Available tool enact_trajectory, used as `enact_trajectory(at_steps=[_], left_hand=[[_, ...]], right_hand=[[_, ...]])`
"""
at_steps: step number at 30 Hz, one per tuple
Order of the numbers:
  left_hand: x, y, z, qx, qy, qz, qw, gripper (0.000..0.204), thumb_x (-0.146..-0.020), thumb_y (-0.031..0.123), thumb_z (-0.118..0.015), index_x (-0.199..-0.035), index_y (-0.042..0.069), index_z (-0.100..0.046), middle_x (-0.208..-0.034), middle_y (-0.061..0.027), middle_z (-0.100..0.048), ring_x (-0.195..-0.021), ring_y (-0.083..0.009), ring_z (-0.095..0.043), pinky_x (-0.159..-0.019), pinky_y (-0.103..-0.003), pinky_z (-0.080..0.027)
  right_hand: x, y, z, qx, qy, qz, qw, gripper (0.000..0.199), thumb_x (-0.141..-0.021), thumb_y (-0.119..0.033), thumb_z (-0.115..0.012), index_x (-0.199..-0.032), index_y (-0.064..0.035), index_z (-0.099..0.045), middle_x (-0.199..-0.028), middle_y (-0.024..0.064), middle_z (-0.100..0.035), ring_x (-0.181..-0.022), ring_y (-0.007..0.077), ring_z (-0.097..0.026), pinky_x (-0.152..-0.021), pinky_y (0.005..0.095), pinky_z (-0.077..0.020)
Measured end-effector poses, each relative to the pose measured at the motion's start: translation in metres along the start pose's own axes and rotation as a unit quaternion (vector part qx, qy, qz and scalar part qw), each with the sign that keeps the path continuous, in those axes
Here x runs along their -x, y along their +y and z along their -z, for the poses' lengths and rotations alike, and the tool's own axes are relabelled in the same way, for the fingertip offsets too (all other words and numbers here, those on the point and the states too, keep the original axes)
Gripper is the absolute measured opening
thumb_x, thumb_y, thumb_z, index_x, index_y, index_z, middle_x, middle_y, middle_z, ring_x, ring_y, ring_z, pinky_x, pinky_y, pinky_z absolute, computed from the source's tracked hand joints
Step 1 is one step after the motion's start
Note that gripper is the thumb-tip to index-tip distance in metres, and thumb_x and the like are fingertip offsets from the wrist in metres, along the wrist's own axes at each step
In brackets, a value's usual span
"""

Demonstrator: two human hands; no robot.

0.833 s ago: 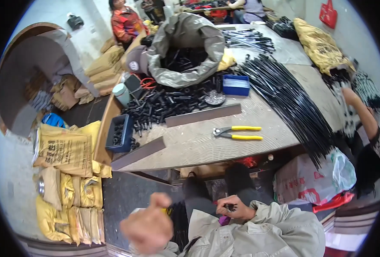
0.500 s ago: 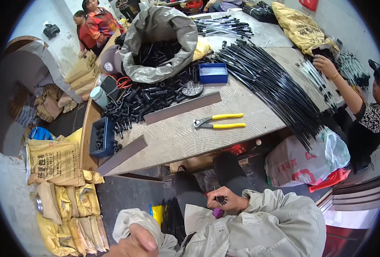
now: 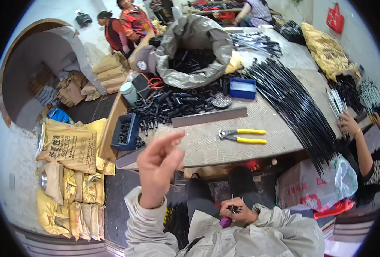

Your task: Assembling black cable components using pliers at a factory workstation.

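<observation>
My left hand [image 3: 159, 165] is raised over the front edge of the table, fingers curved and thumb apart, with nothing visible in it. Above my lap, my right hand [image 3: 238, 210] is closed round a small bunch of thin black rods [image 3: 234, 209], seen nearly end-on. Something purple [image 3: 226, 222] shows just under that fist. Beyond my left hand lie loose black tube-like parts [image 3: 173, 103], a metal bar [image 3: 211, 117] and yellow-handled pincers [image 3: 243, 135]. A blue bin [image 3: 126, 132] of small black rings stands at the table's left corner.
Long black rods [image 3: 288, 107] spread across the right of the table [image 3: 207, 150]. A grey sack [image 3: 166, 64] of black parts stands behind a blue box [image 3: 242, 88]. Yellow sacks [image 3: 67, 145] are stacked at left. A co-worker's hand [image 3: 349, 123] holds pale rods at right.
My left hand has risen from near my body to above the table edge, its fingers loosening. My right hand stays closed on the rods. The view has shifted, moving the scene rightward.
</observation>
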State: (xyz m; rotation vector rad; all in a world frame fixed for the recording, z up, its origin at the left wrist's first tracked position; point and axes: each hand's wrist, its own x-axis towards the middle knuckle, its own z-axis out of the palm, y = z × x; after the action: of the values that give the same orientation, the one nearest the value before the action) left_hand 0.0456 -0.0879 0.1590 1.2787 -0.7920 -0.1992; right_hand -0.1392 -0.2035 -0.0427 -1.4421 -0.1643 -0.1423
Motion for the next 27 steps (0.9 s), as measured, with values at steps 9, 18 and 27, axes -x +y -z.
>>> enact_trajectory(at_steps=[9, 18, 27], left_hand=[[-0.117, 0.016, -0.027, -0.078, 0.016, -0.155, 0.985, 0.033, -0.081, 0.015, -0.059, -0.108, -0.004, -0.053, -0.065, -0.0039, -0.054, -0.060, -0.0109, -0.050, -0.056, -0.024, -0.040], [0.074, -0.081, -0.031, -0.149, -0.195, -0.018, 0.969, 0.059, -0.062, 0.036, -0.077, -0.107, 0.002, -0.058, -0.093, -0.0089, -0.061, -0.090, -0.0222, -0.057, -0.090, -0.036, -0.039], [0.098, -0.066, -0.046, -0.138, -0.090, -0.134, 0.977, 0.039, -0.075, 0.031, -0.068, -0.092, -0.004, -0.059, -0.079, -0.0098, -0.059, -0.078, -0.0206, -0.057, -0.087, -0.043, -0.042]], right_hand=[[-0.008, -0.006, -0.004, 0.033, -0.025, 0.051, 0.998, 0.005, -0.072, 0.004, -0.059, -0.072, 0.0015, -0.055, -0.066, 0.0062, -0.057, -0.060, 0.0116, -0.052, -0.055, 0.0243, -0.0412], [-0.033, -0.010, 0.018, 0.007, 0.092, 0.075, 0.993, 0.007, -0.078, -0.006, -0.063, -0.074, -0.0007, -0.059, -0.069, 0.0044, -0.059, -0.057, 0.0122, -0.052, -0.053, 0.0248, -0.0414], [-0.057, -0.009, -0.012, 0.044, 0.069, 0.230, 0.970, 0.020, -0.067, -0.008, -0.065, -0.080, 0.0007, -0.052, -0.065, 0.0142, -0.051, -0.054, 0.0201, -0.049, -0.053, 0.0342, -0.0394]])
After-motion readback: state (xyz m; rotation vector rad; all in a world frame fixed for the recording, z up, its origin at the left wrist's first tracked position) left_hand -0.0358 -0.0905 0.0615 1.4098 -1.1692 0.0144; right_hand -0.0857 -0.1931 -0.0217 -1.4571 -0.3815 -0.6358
